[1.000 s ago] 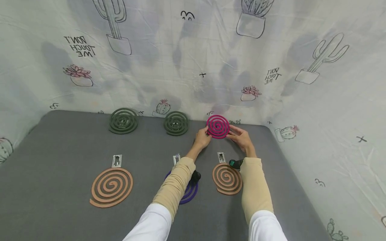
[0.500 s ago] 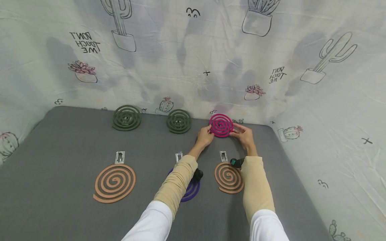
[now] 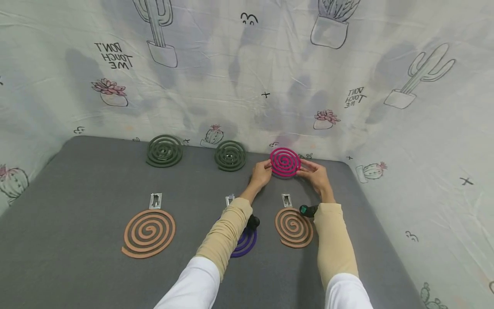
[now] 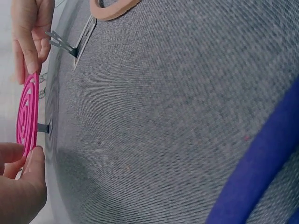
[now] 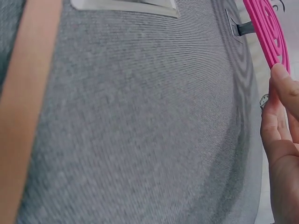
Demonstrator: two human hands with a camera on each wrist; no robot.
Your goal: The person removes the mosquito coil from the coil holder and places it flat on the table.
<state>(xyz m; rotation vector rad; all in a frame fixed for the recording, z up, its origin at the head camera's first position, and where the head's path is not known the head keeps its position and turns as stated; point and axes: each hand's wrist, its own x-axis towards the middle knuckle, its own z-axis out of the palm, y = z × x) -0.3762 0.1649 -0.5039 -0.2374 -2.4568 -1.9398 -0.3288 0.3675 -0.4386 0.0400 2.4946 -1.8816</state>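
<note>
A pink mosquito coil (image 3: 284, 174) is held level above the grey cloth near its far edge. My left hand (image 3: 261, 175) pinches its left rim between thumb and fingers. On the opposite rim, the thumb and fingers of my right hand (image 3: 317, 177) grip it. Under the coil, the left wrist view shows a metal stand (image 4: 43, 128) whose upright reaches toward the coil's underside; I cannot tell if the coil rests on it. The right wrist view shows the same stand (image 5: 245, 28) beside the pink coil (image 5: 266, 35).
Two dark green coils (image 3: 164, 164) (image 3: 230, 168) sit along the back edge on stands. Nearer are orange coils (image 3: 133, 228) (image 3: 294, 244) and a purple coil (image 3: 251, 246) partly under my left forearm. Metal stands (image 3: 155, 201) (image 3: 286, 200) lie just behind them. A patterned curtain (image 3: 216, 77) hangs behind.
Both hands keep hold of the pink coil, which stays at nearly the same spot. My right forearm has shifted slightly to the right. The head view has turned a little.
</note>
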